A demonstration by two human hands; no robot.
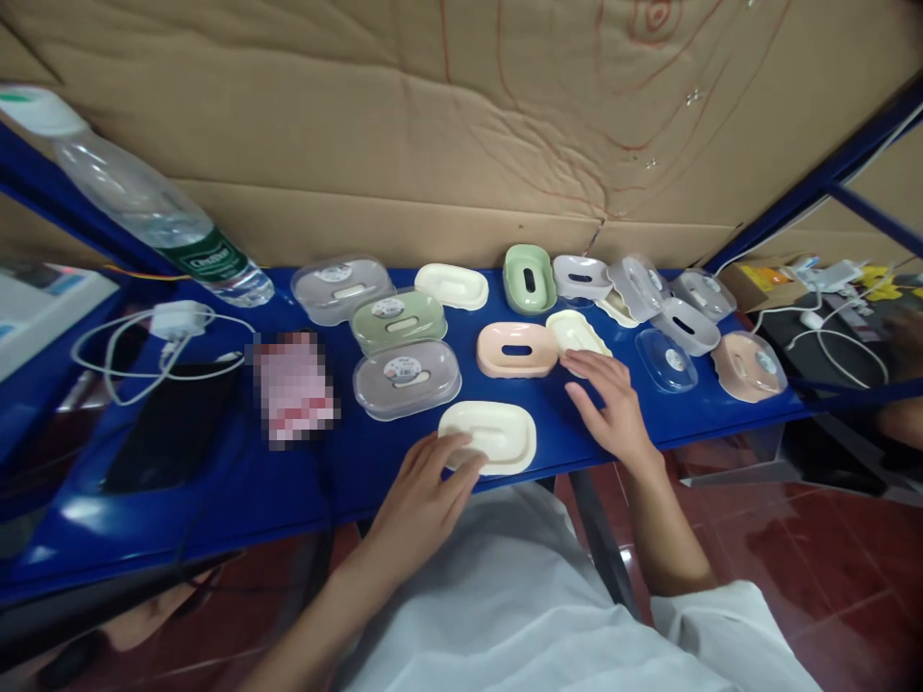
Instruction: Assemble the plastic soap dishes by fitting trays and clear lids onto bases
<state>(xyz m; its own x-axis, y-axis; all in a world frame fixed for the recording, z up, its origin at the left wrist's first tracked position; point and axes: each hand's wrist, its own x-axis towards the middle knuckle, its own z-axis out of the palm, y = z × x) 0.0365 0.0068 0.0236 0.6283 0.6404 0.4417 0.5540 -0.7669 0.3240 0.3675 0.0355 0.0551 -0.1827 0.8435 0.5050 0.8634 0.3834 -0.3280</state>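
Several plastic soap boxes and their parts lie on a blue table (338, 471). My left hand (425, 495) rests its fingers, stretched out, on the near left edge of a cream soap tray (497, 432) close to the table's front edge. My right hand (610, 404) lies flat with fingers apart, its fingertips touching a pale yellow tray (573, 332) just right of a pink tray (515, 348). Left of these sit closed boxes with clear lids: a grey one (408, 378), a green one (398, 319) and another grey one (340, 285).
More trays and clear lids (667, 358) spread along the table's right part, with a green tray (529, 277) at the back. A water bottle (155, 211) lies at far left, beside a white charger with cable (180, 319) and a dark tablet (169, 423). Cardboard lines the back.
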